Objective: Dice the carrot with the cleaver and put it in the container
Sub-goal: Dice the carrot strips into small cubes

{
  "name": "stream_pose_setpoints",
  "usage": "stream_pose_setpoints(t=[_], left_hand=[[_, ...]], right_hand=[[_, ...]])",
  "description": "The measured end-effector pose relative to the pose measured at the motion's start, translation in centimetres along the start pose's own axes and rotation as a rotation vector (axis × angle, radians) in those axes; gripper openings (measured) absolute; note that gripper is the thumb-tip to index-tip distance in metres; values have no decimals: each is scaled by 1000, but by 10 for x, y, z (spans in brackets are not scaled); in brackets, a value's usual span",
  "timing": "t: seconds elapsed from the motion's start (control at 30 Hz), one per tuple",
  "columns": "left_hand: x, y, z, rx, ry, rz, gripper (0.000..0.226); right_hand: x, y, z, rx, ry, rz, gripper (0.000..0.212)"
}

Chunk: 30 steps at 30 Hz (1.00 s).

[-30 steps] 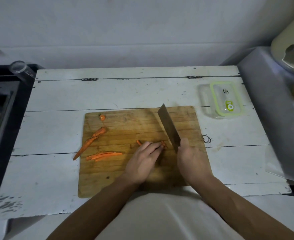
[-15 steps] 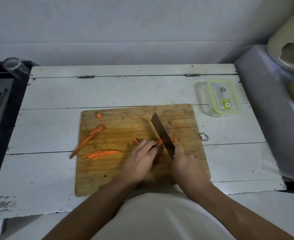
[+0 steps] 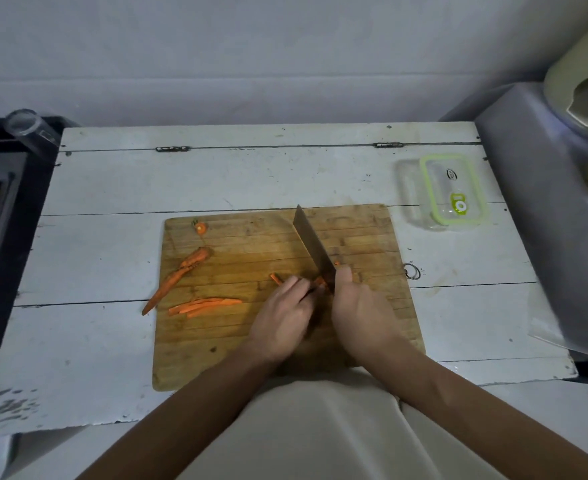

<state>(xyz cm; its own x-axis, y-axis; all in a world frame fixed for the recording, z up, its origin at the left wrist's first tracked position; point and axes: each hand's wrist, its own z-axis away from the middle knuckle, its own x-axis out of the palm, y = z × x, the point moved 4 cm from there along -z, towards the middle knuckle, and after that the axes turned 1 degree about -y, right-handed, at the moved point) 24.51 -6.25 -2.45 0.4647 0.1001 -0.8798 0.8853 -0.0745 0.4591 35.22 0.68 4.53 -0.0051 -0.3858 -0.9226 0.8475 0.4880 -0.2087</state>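
Midway through the dicing, a person stood over a worn rectangular wooden chopping board on a scuffed white plank table, the right hand wrapped around the handle of a broad steel cleaver, its blade angled away across the board. The left hand lay with curled fingers pinning a small bundle of orange carrot strips just beside the blade. More cut carrot sticks lay to the left, with the tapered orange carrot half overhanging the board's edge and the trimmed carrot top near the far corner. The clear plastic container with its lime-green rimmed lid sat well apart at the table's right, apparently with nothing in it yet. Stiff, light and slightly slick, the strips seemed likely to roll or scatter under the blade; holding them bunched, fingertips tucked back from the edge, looked the safest grip, and the dice would probably be best scooped up on the flat of the cleaver
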Motion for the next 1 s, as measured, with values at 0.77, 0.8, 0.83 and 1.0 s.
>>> stream_pose_setpoints(t=[0.77,0.8,0.83,1.0], left_hand=[[-4,0,3,24,36,20,41],[-4,0,3,26,43,25,41],[-4,-1,2,29,49,32,40],[-2,-2,2,29,42,46,35]], right_hand=[[-5,15,37,8,-46,70,12],[-7,14,38,5,-61,86,13],[-7,13,39,2,-80,97,15],[0,1,27,11,-67,122,20]])
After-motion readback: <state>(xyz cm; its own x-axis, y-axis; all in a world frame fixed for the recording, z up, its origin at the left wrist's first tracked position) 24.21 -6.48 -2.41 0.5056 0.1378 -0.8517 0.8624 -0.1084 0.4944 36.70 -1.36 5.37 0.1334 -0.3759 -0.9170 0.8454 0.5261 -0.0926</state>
